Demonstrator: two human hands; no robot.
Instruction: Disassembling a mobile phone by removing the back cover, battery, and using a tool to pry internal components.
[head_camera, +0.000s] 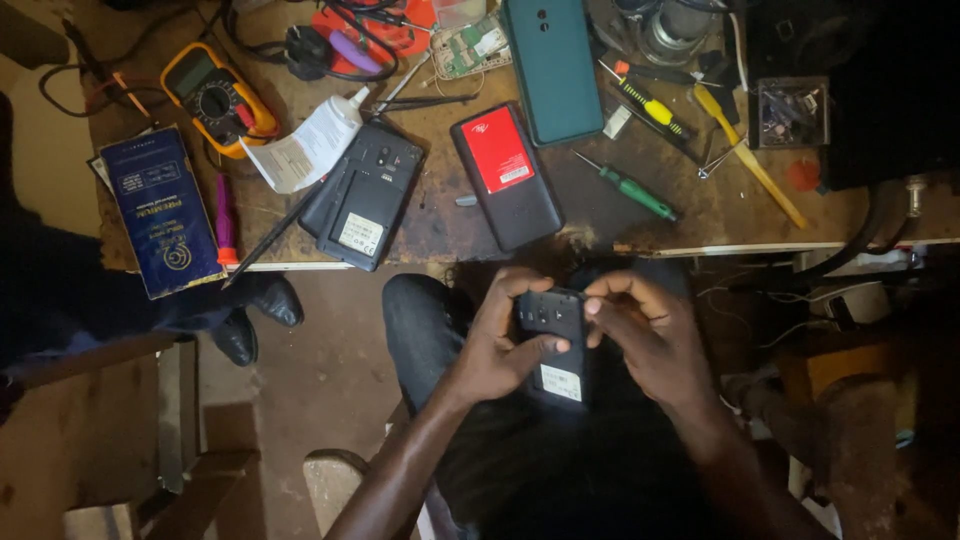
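Observation:
Over my lap I hold a black phone (553, 340) with its back cover off and a white sticker showing near its lower end. My left hand (497, 345) wraps around its left side, thumb across the middle. My right hand (645, 335) grips the right edge, fingertips curled onto the upper part. On the wooden workbench (440, 225) above lie an opened black phone (362, 195), a phone with a red battery (505, 172) and a teal phone back (552, 65).
A yellow multimeter (215, 98), a blue box (160, 210), a white glue tube (305, 145), a green screwdriver (628, 188), a yellow-handled screwdriver (650, 105), a yellow pry tool (750, 155), a circuit board (470, 45) and cables crowd the bench. Another person's black shoes (255, 315) stand at left.

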